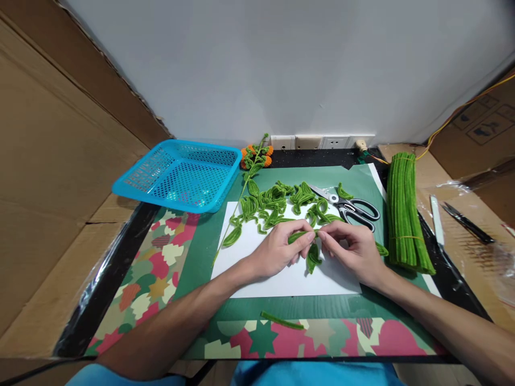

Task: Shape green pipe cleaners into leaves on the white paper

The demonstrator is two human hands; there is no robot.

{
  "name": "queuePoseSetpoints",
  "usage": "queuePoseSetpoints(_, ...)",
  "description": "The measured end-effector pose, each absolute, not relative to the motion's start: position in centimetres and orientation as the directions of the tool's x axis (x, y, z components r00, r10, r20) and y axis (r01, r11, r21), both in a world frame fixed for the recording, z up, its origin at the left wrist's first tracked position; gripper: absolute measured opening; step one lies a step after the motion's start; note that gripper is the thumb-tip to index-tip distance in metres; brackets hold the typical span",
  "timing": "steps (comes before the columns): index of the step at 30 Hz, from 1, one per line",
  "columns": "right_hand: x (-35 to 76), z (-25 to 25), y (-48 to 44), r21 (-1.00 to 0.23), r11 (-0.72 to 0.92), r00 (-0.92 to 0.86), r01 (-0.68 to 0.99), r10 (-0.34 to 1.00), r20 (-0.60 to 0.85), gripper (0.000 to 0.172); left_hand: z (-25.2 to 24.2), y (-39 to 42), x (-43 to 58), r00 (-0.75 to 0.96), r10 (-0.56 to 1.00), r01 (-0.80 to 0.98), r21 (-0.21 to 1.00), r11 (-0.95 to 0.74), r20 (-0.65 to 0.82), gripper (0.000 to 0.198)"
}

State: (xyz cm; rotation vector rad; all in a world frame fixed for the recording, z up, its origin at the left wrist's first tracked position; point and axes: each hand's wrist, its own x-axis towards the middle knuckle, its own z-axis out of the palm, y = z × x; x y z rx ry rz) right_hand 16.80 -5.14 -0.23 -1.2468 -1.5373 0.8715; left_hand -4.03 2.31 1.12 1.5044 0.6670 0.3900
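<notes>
Over the white paper (257, 281), my left hand (281, 246) pinches a leaf shape of bent green pipe cleaner (296, 236) between thumb and fingers. My right hand (354, 249) is closed on the thin end of the same piece, its fingertips close to the left ones. Just beneath the hands lies another curled green leaf (313, 260). Beyond them is a pile of green pipe cleaner leaves (276, 197), some curled. Scissors (350, 206) with black and grey handles lie partly spread behind my right hand. My palms hide part of the held piece.
A thick bundle of green pipe cleaners (406, 214) stands at right, near a white-handled tool (436, 220) and black-handled pliers or snips (469, 222). At left sits a blue basket (177, 206). An orange-flowered stem (247, 179) lies beside it. One loose pipe cleaner (281, 320) lies in front.
</notes>
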Motion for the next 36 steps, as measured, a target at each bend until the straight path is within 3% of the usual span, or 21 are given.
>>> queuePoseSetpoints(13, 16.78, -0.23, -5.14, -0.906, 0.268, -0.054, 0.328, 0.963, 0.265, 0.019, 1.22, 2.22, -4.07, 0.776, 0.608, 0.157, 0.985, 0.071, -0.167, 0.031)
queuePoseSetpoints(19, 16.72, -0.33, -5.14, -0.896, 0.28, -0.055, 0.344, 0.959, 0.278, 0.027, 1.34, 2.29, -4.15, 0.775, 0.61, 0.181, 0.983, 0.04, -0.167, 0.03)
queuePoseSetpoints(36, 16.48, 0.28, -5.34, -0.82, 0.363, -0.177, 0.443, 0.932, 0.317, 0.019, 0.96, 2.23, -4.23, 0.745, 0.644, 0.195, 0.98, 0.042, -0.176, 0.032)
